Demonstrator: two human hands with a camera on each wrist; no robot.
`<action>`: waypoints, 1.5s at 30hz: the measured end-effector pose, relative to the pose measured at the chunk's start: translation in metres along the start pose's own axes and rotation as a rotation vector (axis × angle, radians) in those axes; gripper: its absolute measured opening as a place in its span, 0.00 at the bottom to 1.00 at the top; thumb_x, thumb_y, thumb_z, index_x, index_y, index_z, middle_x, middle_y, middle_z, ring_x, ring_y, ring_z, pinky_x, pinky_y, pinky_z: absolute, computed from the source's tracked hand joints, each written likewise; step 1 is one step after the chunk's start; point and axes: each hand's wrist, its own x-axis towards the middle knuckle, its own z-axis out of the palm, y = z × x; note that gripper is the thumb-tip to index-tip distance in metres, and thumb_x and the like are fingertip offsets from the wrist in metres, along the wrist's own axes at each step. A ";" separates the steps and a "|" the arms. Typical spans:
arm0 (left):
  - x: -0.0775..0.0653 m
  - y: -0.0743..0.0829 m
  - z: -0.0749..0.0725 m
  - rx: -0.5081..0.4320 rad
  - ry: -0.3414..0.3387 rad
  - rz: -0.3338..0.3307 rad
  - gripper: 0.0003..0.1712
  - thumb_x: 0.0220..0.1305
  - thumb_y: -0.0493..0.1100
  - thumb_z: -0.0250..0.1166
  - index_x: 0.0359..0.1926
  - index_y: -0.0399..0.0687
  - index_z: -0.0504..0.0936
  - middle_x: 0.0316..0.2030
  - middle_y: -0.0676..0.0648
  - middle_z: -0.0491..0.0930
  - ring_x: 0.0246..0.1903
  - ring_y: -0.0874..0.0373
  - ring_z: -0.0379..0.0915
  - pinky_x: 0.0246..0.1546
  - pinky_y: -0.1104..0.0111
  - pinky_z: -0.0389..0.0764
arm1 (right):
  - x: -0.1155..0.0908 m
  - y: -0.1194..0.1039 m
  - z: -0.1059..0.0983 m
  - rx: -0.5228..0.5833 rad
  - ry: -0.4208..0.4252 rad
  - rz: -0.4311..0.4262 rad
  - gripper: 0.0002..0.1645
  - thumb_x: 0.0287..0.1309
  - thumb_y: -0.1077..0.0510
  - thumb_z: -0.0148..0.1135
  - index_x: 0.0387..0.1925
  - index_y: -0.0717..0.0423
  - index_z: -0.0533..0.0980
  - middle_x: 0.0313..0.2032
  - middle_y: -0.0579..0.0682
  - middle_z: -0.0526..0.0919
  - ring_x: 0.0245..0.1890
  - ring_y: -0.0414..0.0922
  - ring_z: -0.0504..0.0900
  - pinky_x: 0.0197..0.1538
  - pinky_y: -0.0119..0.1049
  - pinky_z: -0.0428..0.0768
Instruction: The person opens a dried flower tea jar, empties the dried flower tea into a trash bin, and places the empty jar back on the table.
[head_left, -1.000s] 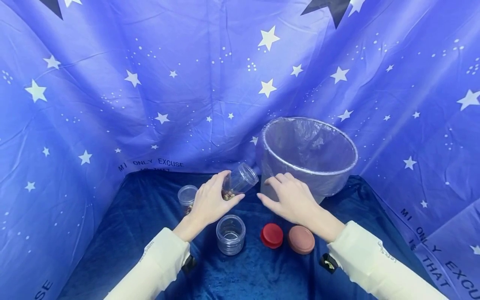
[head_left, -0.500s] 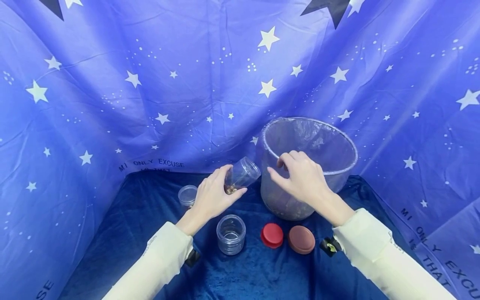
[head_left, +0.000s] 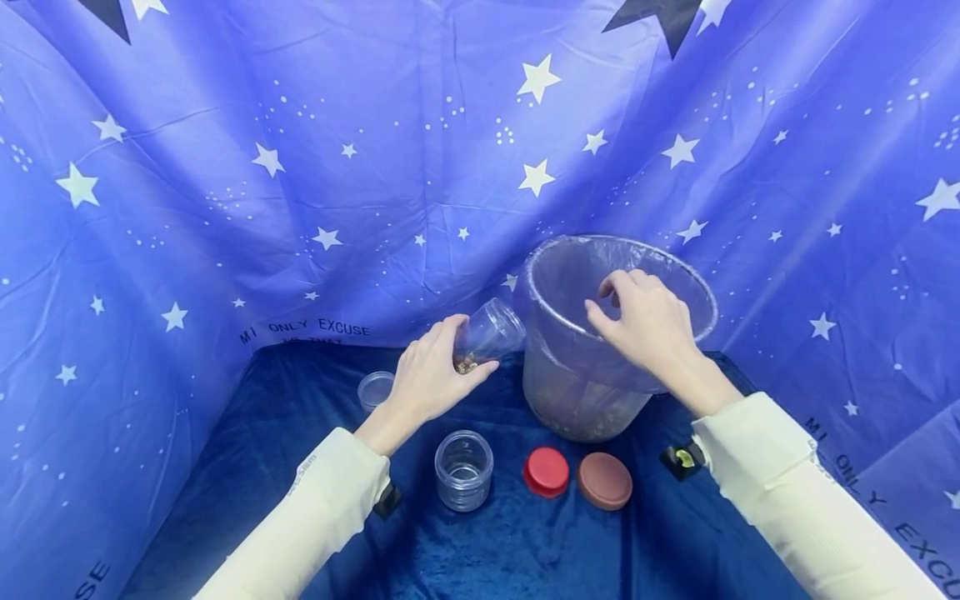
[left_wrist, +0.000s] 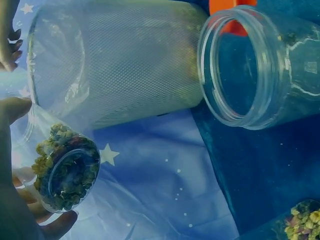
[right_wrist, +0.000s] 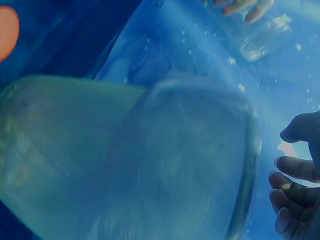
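My left hand (head_left: 426, 373) grips a clear jar (head_left: 489, 327) by its lower part, tilted with its mouth toward a mesh wastebasket (head_left: 566, 387). Small dried, yellowish, flower-like pieces (left_wrist: 49, 150) lie in the bottom of that jar, plain in the left wrist view. Over the wastebasket's opening hovers my right hand (head_left: 651, 325), fingers loosely bent; the right wrist view shows nothing in it. A second clear jar (head_left: 463, 475), lidless, stands upright in front of my left hand. Partly hidden behind that hand is a third jar (head_left: 375, 388), with similar pieces visible in the left wrist view.
A red lid (head_left: 547, 472) and a brownish lid (head_left: 604, 481) lie on the dark blue cloth (head_left: 495, 558) near the wastebasket. The wastebasket has a clear plastic liner folded over its rim. A blue star-patterned curtain (head_left: 405, 183) encloses the back and sides.
My right hand has moved up and to the right, from the front of the wastebasket to above its opening. My left hand has raised the tilted jar slightly, up and rightward.
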 end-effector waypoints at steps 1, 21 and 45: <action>0.002 0.001 -0.001 0.000 0.000 -0.002 0.42 0.52 0.65 0.70 0.63 0.49 0.72 0.50 0.45 0.83 0.44 0.45 0.82 0.42 0.50 0.81 | 0.002 0.003 -0.002 -0.006 -0.002 0.008 0.17 0.60 0.47 0.60 0.40 0.56 0.77 0.34 0.57 0.80 0.34 0.54 0.78 0.30 0.55 0.75; 0.028 0.011 -0.008 -0.036 0.022 -0.008 0.40 0.53 0.64 0.70 0.62 0.49 0.72 0.49 0.46 0.82 0.41 0.50 0.80 0.42 0.53 0.80 | 0.027 0.071 -0.023 -0.121 -0.136 0.163 0.26 0.62 0.47 0.54 0.52 0.63 0.70 0.46 0.72 0.74 0.44 0.72 0.74 0.36 0.67 0.73; 0.039 0.026 -0.011 -0.034 0.021 0.000 0.41 0.51 0.64 0.72 0.64 0.56 0.72 0.51 0.46 0.81 0.45 0.46 0.81 0.41 0.49 0.82 | 0.022 0.108 -0.020 -0.247 -0.308 0.316 0.33 0.58 0.52 0.57 0.44 0.83 0.63 0.40 0.82 0.66 0.43 0.78 0.71 0.37 0.66 0.74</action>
